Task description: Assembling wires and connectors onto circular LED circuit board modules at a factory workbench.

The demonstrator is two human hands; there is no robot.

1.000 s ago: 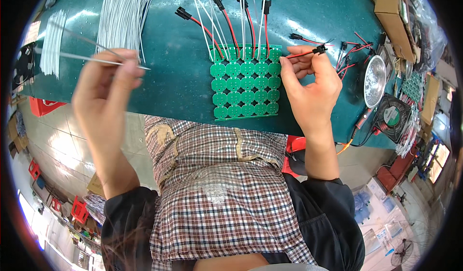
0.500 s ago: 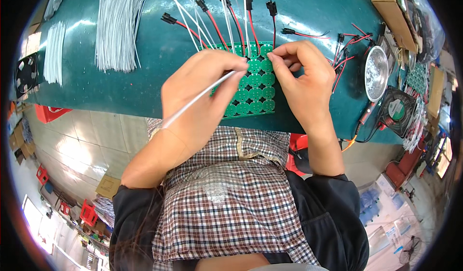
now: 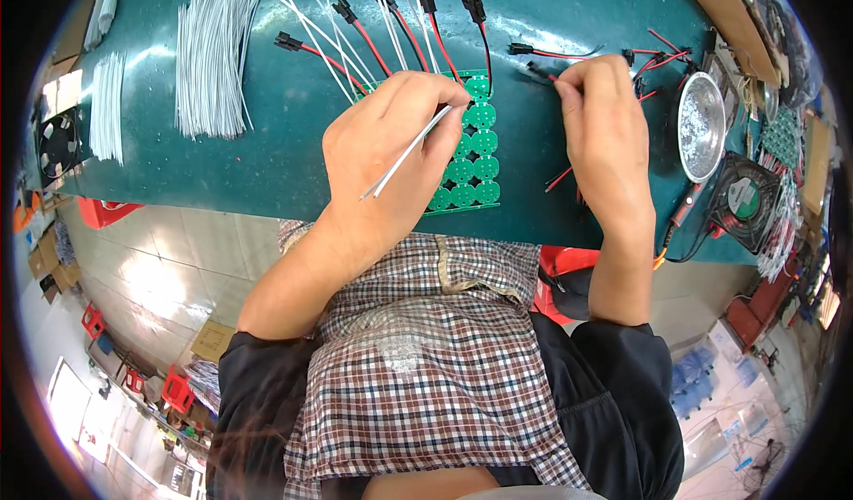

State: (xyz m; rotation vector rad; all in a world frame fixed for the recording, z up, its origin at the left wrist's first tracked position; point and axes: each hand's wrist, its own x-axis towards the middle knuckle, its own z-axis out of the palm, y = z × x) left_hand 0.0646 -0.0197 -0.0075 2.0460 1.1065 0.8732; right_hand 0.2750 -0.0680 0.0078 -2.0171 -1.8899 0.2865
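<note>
Over the green circuit board panel (image 3: 481, 144) my left hand (image 3: 378, 149) pinches a couple of thin white wires (image 3: 410, 155), their free ends pointing back toward me. The hand hides the panel's left part. Several red-and-black leads with black plugs (image 3: 474, 7) run up from the panel's far edge, with long white wires (image 3: 333, 33) among them. To the panel's right, my right hand (image 3: 609, 136) is closed, fingertips together on a connector lead whose black plug (image 3: 538, 71) sticks out to the left. Part of that lead is hidden by the hand.
Two bundles of white wires, one large (image 3: 211, 64) and one small (image 3: 107, 109), lie at left. Loose connector leads (image 3: 662, 58), a metal bowl (image 3: 702, 127), a soldering iron (image 3: 684, 207) and a black fan (image 3: 745, 200) are at right. A cardboard box (image 3: 733, 20) stands behind.
My right hand has moved right, from the panel's far right corner to the loose leads, and closed on one. My left hand stays over the panel, its white wires now angled more steeply.
</note>
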